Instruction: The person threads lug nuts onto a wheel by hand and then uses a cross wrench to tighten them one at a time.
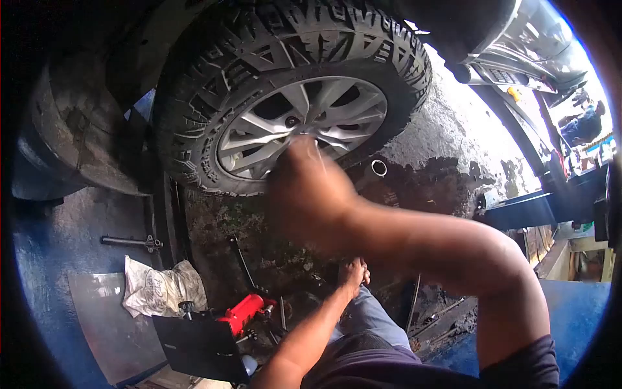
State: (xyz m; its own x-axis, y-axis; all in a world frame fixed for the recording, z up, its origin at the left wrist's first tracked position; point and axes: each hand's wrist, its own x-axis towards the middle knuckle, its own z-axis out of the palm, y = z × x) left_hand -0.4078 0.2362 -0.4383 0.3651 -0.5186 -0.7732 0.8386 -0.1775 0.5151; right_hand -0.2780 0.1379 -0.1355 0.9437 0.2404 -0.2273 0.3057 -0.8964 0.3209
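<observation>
Head view, read left to right. At far left I see a dark rod-like tool [131, 242] lying on the blue floor, its long axis roughly horizontal, and below it a crumpled white sack [162, 288]. Just right of the sack stands a red jack [245, 312], partly behind a black panel [197, 347]. None of these touches either hand.

Centre: my left hand [353, 272] is lowered, resting on my knee [369, 311] at the end of an outstretched forearm. Its fingers look curled over the knee; I cannot tell whether anything is held beneath them.

Above it, the wheel [304, 120] fills the upper middle of the view: a knobbly tyre [214, 71] around a silver spoked rim, the hub facing me and tilted so that the wheel's face slopes down toward the right. My right hand [308, 194] is raised in front of the lower rim, and motion blur smears it. The fingertips [304, 146] reach the rim just below the hub; the hand appears loosely closed, but I cannot tell whether it grips a small part or only presses against the spokes.

The governing relation: the wheel lies up and ahead of both hands, and the right hand is at it while the left is well apart, low on the knee.

Right: a small metal ring [379, 168] lies on the stained ground just beside the tyre. Farther right, a blue lift arm [525, 211] crosses the scene.
</observation>
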